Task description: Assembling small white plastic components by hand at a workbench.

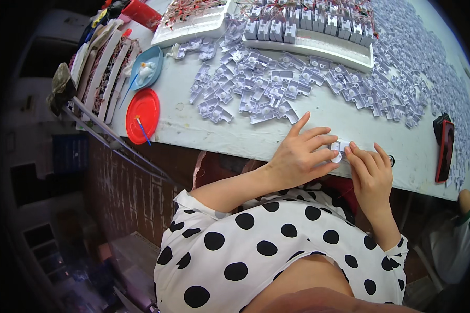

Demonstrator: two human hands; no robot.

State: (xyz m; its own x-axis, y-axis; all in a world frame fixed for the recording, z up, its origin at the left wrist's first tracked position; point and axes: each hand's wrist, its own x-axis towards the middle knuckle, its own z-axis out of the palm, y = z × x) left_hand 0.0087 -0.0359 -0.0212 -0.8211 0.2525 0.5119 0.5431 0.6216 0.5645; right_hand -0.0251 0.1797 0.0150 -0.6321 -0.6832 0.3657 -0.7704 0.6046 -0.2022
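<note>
A pale worktable (177, 117) spreads beneath a broad scatter of pale plastic housings (282, 78), a white foam tray (324, 56) on its far side. Near the front edge, a left hand (300, 154), index finger raised, and a right hand (373, 172) pinch a small white piece (340, 147) between them, fingertips nearly together. Probably light, stiff and slightly slick, it seems best held by its side walls.
</note>
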